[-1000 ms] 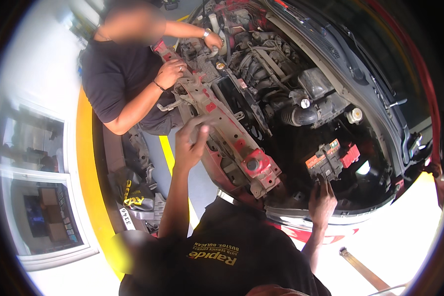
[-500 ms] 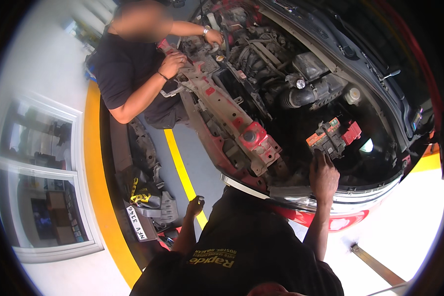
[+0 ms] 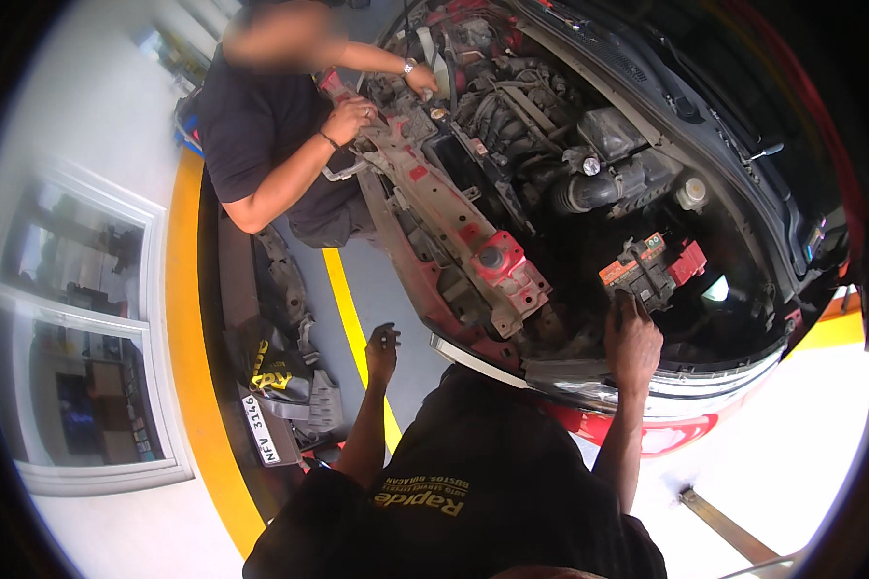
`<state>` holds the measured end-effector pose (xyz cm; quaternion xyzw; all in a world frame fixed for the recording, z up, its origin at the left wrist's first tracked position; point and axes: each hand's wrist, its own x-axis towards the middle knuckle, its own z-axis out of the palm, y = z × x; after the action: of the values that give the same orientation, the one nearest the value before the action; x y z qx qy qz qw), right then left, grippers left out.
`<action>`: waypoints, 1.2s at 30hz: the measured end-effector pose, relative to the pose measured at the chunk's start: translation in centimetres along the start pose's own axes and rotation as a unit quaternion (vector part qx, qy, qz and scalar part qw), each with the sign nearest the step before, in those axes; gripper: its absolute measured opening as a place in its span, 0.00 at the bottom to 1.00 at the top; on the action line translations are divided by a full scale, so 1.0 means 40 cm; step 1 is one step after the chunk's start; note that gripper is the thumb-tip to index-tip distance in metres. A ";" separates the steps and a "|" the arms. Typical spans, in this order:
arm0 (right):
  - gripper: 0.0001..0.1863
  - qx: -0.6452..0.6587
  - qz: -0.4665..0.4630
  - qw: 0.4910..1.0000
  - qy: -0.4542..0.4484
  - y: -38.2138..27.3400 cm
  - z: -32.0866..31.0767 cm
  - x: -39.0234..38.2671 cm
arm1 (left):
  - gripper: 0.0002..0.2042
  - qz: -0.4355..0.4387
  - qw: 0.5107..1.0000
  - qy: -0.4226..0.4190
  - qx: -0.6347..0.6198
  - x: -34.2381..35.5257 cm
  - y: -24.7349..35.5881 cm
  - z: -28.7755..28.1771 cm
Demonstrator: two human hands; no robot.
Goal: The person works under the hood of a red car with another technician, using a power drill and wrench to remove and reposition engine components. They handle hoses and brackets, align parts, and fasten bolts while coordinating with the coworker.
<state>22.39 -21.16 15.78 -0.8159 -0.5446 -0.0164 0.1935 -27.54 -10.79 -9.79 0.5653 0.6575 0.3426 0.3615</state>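
My right hand [image 3: 633, 338] reaches over the car's front edge to the near side of a car battery [image 3: 620, 272] with an orange label. Its fingers are bent and closed together at the battery's edge; what lies between the fingertips is hidden. A black terminal fuse block [image 3: 653, 280] sits across the battery top, and a red terminal cover [image 3: 687, 262] stands at its right. My left hand [image 3: 383, 352] is raised over the floor left of the bumper, touching nothing, its fingers loosely curled and apart.
A co-worker [image 3: 280, 145] leans over the far left of the engine bay, both hands on it. The red radiator support [image 3: 500, 261] runs between us. Removed trim and a licence plate [image 3: 259, 429] lie by the wall at left. An air intake hose [image 3: 584, 193] lies beyond the battery.
My left hand has risen away from me, and its fingers have loosened. My right hand stays at the battery. The co-worker's far hand has shifted slightly.
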 end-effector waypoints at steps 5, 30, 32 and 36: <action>0.10 -0.005 0.023 0.999 -0.029 0.002 0.001 -0.002 | 0.24 0.024 0.981 0.039 -0.189 0.171 0.240 0.104; 0.09 -0.024 0.052 0.997 -0.043 -0.016 -0.004 0.013 | 0.42 0.003 0.996 0.094 -0.008 0.253 0.286 0.329; 0.09 -0.020 0.056 0.997 -0.045 -0.016 -0.003 0.012 | 0.42 0.018 0.995 0.096 -0.020 0.249 0.295 0.326; 0.10 -0.003 0.040 0.999 -0.030 -0.015 -0.012 0.013 | 0.43 -0.011 0.994 0.103 -0.026 0.252 0.301 0.329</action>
<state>22.14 -20.65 16.55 -0.8380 -0.5166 0.0140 0.1753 -11.23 1.28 -6.96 0.5102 0.6882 0.4118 0.3106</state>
